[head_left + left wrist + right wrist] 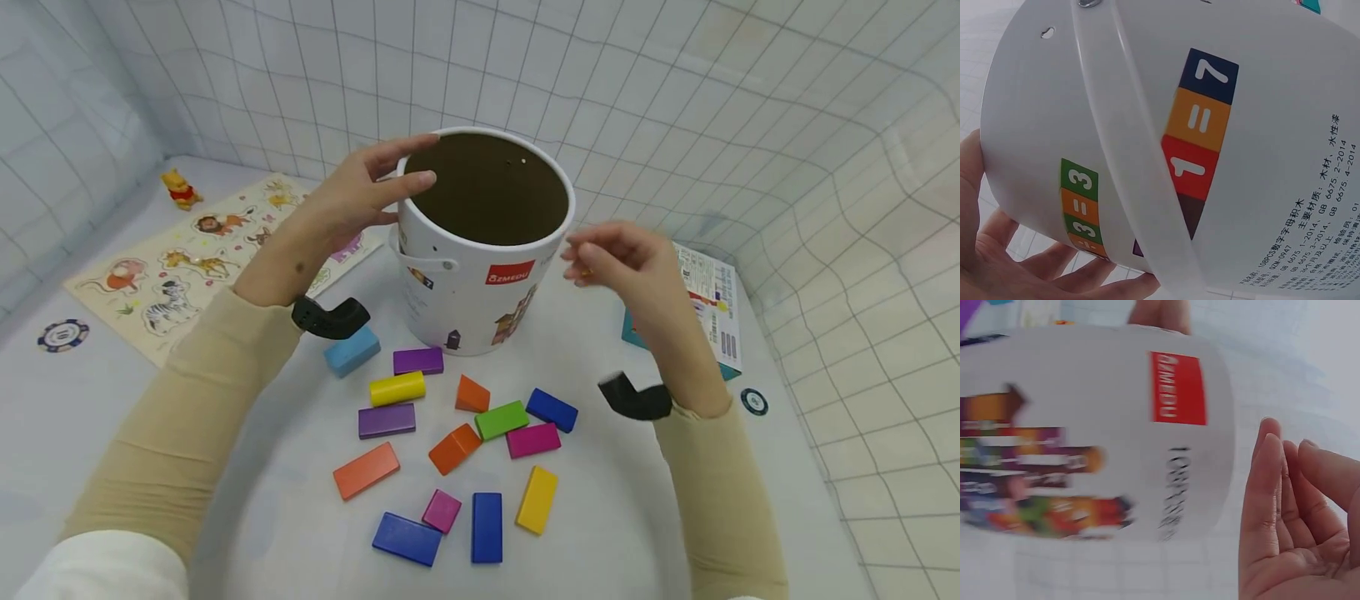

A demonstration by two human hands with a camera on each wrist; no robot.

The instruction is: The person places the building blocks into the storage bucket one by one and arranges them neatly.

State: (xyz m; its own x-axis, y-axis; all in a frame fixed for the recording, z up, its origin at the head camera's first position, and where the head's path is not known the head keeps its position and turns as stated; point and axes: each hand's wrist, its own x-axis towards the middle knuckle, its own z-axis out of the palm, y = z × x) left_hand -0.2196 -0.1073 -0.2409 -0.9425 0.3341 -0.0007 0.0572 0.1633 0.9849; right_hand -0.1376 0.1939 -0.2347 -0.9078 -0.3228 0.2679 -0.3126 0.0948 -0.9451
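Observation:
A white bucket (pixel 468 296) stands upright with its dark opening tilted toward me in the head view. My left hand (pixel 367 187) holds the bucket's left rim, some fingers reaching over the edge and others against the outer wall. A pale handle (pixel 1122 137) crosses the bucket's side in the left wrist view. Just off the bucket's right side is my right hand (pixel 622 258), its fingers loosely bent. The right wrist view shows nothing between those fingers (pixel 1264 506). In front of the bucket lie several coloured blocks, among them a green block (pixel 502 421) and a yellow cylinder (pixel 397 388).
On the left lies an animal puzzle board (pixel 161 287), with a small bear figure (pixel 180 189) behind it. A box (pixel 716 308) sits to the right. Poker chips lie at both sides, one (pixel 63 335) left and one (pixel 753 402) right. Grid-patterned cloth rises behind.

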